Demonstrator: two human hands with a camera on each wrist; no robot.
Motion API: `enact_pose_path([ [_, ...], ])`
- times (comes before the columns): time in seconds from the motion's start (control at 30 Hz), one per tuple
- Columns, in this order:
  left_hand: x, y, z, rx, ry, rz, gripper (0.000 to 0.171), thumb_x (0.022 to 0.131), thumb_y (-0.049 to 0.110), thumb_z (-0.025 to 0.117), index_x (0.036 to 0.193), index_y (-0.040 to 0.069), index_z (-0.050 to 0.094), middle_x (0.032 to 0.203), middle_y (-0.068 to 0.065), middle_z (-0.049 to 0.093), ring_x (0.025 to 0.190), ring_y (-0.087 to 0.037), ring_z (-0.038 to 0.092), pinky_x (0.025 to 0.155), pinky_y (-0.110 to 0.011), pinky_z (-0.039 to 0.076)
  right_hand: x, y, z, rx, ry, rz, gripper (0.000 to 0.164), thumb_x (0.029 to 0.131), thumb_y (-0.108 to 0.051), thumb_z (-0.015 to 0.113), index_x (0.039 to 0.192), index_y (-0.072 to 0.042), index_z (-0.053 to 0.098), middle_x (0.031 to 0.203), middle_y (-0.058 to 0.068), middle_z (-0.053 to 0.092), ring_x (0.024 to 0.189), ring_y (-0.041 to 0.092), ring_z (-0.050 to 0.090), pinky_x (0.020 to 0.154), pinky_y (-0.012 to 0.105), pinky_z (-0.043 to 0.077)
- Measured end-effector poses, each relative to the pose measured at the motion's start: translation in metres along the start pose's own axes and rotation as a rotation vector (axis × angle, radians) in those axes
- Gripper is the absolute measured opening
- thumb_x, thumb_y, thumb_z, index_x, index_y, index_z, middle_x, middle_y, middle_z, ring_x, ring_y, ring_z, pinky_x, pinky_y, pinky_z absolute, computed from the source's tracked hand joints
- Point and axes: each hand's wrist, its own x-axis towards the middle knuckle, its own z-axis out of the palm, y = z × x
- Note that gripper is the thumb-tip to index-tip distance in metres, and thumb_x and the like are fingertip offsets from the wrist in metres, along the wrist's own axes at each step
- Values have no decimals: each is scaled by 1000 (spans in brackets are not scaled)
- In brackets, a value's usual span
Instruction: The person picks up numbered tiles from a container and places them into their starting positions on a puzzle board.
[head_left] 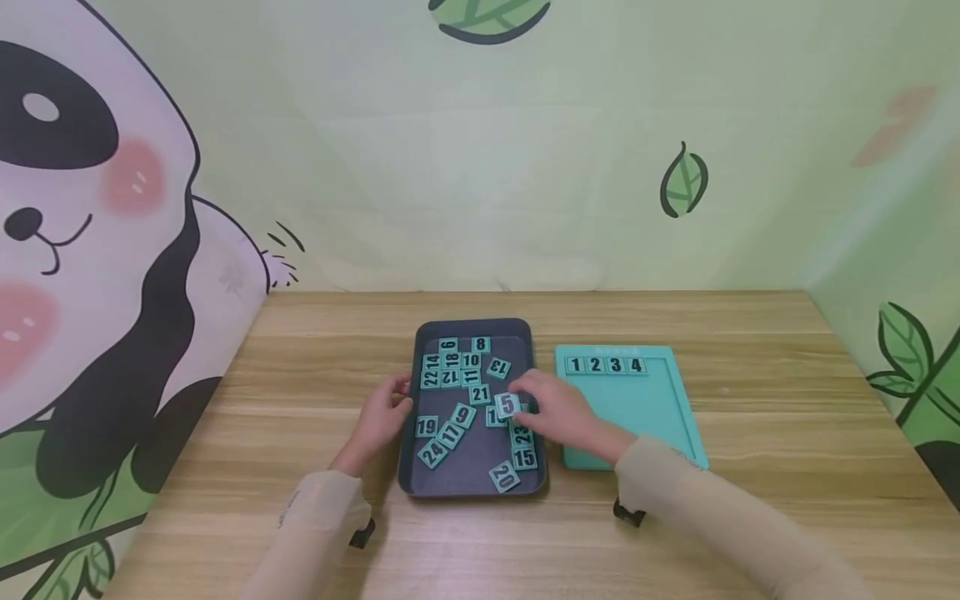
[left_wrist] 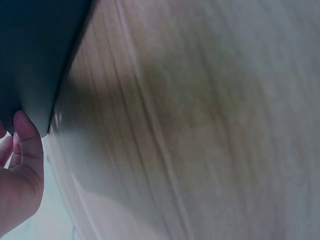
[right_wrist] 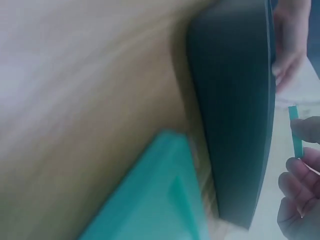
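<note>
"Head view first. How do things lie on the desk [head_left: 315, 367]?"

"A dark tray [head_left: 480, 454] lies near the middle, set off from the desk's back edge. A turquoise board [head_left: 615, 425] lies just beside the tray's right edge. Tiles 1 to 4 [head_left: 596, 365] form a row along the board's back edge, starting at its left corner."

"And the hands?"

"The right hand [head_left: 558, 410] pinches tile 5 [head_left: 507, 405] over the tray, near its right edge. Loose tiles [head_left: 450, 434] are scattered in the tray; tile 20 [head_left: 504, 476] lies towards the front right corner. The left hand [head_left: 381, 417] is at the tray's left edge."

"Left wrist view?"

"The left thumb [left_wrist: 27, 132] touches the tray's outer wall near a corner. Whether that hand grips the rim, I cannot tell."

"Right wrist view?"

"Tile 5 shows edge-on, held narrowly between thumb and fingers, apart from the tray's rim. The board's corner is blurred."
</note>
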Motion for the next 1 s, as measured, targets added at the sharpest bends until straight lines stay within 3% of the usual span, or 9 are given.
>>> enact_pose_path([
  [0.33,0,1,-1,1,-1,-3,41,89,8,41,131,10,38,117,-11,47,110,-28,49,88,-39,46,-9,43,-30,61,47,90,34,81,-17,61,113,-6,56,106,8,58,89,24,56,73,33,48],
  [0.43,0,1,-1,6,0,-1,41,89,8,41,131,9,38,116,-11,47,109,-28,50,88,-39,46,-13,59,-35,53,58,115,35,82,-15,60,115,-6,54,113,9,57,91,23,56,75,35,48],
  [0.67,-1,1,-2,10,-5,1,41,90,9,41,131,10,37,117,-11,47,109,-28,50,88,-39,46,-24,93,-47,22,79,194,35,83,-14,58,116,-5,53,111,12,56,82,20,51,68,32,44],
  [1.0,-1,0,-1,11,-6,3,40,90,10,41,131,10,37,117,-10,47,111,-28,49,89,-40,46,-44,144,-65,137,103,352,42,84,-11,53,123,3,44,117,22,48,90,27,48,73,35,44],
])
